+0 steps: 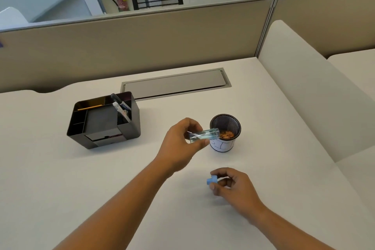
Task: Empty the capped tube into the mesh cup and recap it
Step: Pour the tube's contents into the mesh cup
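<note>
My left hand (pixel 180 144) grips a clear tube (pixel 205 134), held almost level with its open mouth over the left rim of the black mesh cup (pixel 233 124). The tube looks empty. Small orange-brown pieces (pixel 227 134) lie inside the cup, which has a white paper band around its lower part. My right hand (pixel 235 186) hovers nearer to me, below the cup, and pinches the tube's blue cap (pixel 211 180) between thumb and fingers.
A black desk organiser (pixel 81 128) with pens and a pencil stands to the left on the white desk (pixel 81 178). A grey cable hatch (pixel 174 84) lies at the back. Beige partitions bound the desk behind and on the right.
</note>
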The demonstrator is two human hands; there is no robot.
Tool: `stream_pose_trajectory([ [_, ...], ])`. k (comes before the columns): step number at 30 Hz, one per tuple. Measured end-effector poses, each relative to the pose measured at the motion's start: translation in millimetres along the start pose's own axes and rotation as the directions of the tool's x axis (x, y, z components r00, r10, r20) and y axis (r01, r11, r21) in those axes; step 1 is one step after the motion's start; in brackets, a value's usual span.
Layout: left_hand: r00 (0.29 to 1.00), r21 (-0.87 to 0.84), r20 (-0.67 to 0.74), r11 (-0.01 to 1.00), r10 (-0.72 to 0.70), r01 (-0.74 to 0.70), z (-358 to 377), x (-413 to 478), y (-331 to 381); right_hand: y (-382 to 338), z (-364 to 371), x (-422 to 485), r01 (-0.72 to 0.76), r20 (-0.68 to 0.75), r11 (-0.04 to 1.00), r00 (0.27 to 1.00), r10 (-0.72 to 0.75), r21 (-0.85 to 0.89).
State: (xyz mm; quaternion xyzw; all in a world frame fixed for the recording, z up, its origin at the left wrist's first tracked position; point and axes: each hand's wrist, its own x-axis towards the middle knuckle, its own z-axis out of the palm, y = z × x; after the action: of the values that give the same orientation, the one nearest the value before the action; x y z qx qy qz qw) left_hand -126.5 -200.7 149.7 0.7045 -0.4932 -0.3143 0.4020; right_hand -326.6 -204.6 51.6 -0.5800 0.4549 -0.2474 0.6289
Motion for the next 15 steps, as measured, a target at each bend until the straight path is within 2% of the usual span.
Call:
stream_pose_trajectory([
  [4,0.997,-0.091,-0.06,0.995,-0.04,0.034,-20.9,-42.1,-17.7,-29.7,15.7,-17.1,0.01,-0.041,0.991,0.999,-0.004,0.132],
  [8,0.991,-0.143,-0.106,0.988,-0.081,0.065,-47.0,-72.2,-33.7,-65.9,30.7,-24.3,0.081,-0.048,0.977,0.996,-0.073,0.195],
  [15,0.98,-0.197,-0.153,0.976,-0.123,0.092,-84.9,-105.4,-57.6,-102.4,71.7,-27.2,0.211,0.059,0.977,0.975,-0.213,0.037],
])
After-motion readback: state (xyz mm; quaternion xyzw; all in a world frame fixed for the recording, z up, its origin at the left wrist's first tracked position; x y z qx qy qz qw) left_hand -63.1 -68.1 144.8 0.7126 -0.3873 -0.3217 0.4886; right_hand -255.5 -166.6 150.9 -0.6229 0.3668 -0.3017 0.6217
